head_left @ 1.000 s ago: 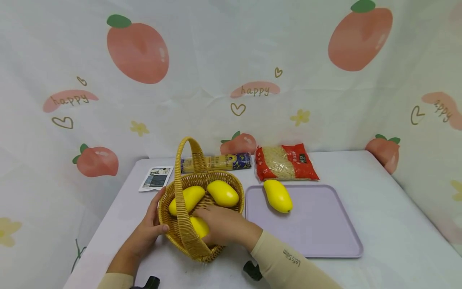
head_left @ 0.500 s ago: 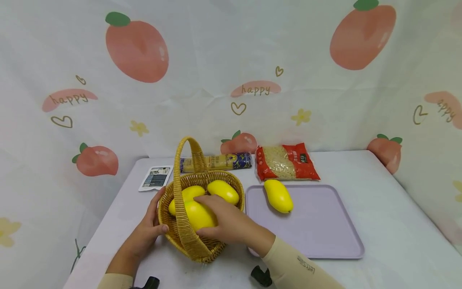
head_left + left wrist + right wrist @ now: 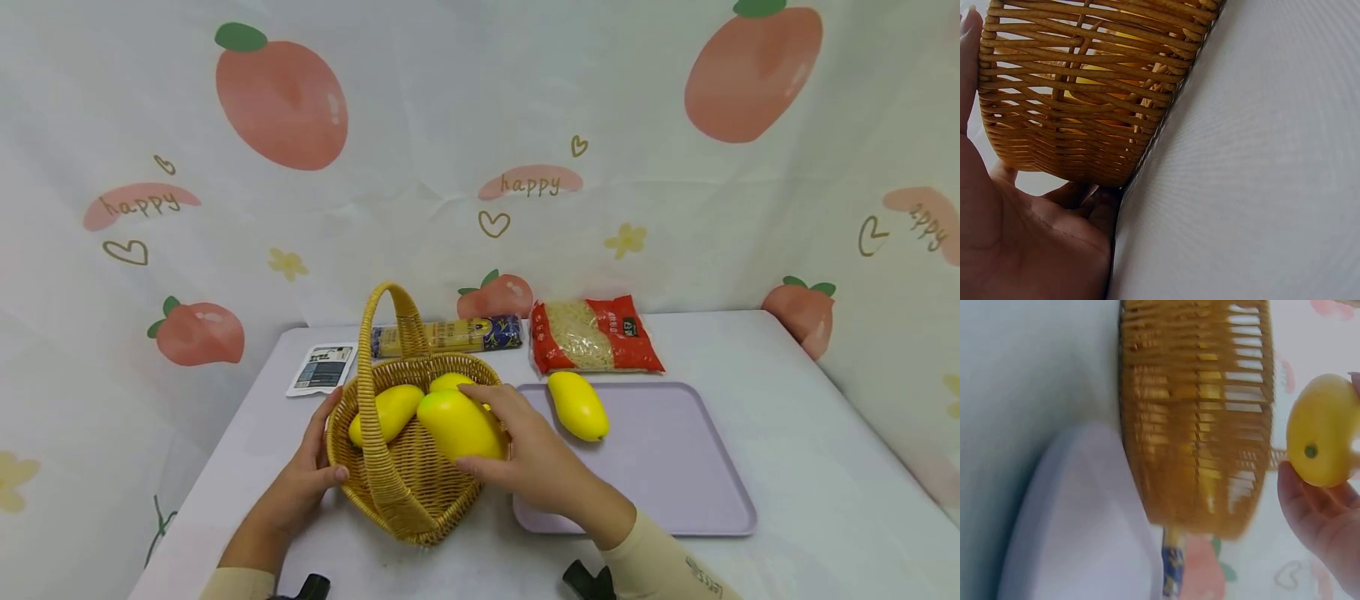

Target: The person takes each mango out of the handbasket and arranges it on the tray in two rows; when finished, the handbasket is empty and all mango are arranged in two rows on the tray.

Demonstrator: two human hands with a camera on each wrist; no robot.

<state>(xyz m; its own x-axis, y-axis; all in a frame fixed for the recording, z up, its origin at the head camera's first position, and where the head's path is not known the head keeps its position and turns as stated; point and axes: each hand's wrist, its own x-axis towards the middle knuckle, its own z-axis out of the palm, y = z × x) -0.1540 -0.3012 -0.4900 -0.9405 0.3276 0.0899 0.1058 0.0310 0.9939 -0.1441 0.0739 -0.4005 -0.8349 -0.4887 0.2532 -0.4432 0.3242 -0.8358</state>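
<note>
A yellow mango [image 3: 459, 423] is in my right hand [image 3: 536, 454], the thumb on its near side and the fingers on its far side. In the head view it hangs over the right part of the wicker basket [image 3: 408, 529]; the right wrist view shows the mango [image 3: 1322, 428] above rim level. My left hand [image 3: 306, 467] holds the basket's left side, its palm beside the woven wall [image 3: 1085, 134] in the left wrist view. Inside the basket lie another mango [image 3: 397, 410] at left and one more [image 3: 450, 382] behind, partly hidden by the held one.
Right of the basket is a lilac tray [image 3: 660, 483] with a mango [image 3: 579, 407] at its upper left. Behind stand a red bag of pasta [image 3: 592, 337] and a blue-and-yellow pasta packet [image 3: 465, 335]. A white sachet [image 3: 322, 369] lies at back left. The basket's tall handle [image 3: 371, 400] arches over it.
My right hand has lifted the mango out of the basket's front and moved it up and to the right. The left hand has stayed on the basket's side.
</note>
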